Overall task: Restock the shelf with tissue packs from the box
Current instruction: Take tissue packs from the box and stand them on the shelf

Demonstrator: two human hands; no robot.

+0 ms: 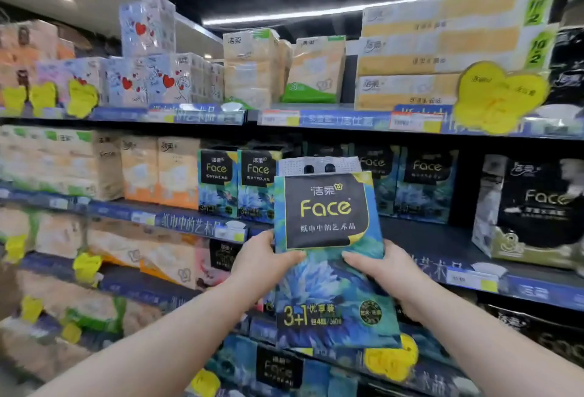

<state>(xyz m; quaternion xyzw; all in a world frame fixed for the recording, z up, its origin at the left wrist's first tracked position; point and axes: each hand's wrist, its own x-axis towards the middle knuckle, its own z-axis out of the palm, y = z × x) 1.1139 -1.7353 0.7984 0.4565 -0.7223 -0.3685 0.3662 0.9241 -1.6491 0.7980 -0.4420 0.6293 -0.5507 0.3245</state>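
tissue pack (327, 210) stands upright between both grips, in front of the shelf (426, 238). left grip (264, 262) clasps its left edge, right grip (384, 273) its right edge, thumbs on the front. matching packs (238, 183) stand above and left of the left grip.

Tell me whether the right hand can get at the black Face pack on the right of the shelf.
Probably not yet: the right hand grips the blue Face pack with the left hand. Nothing stands before the black pack, though.
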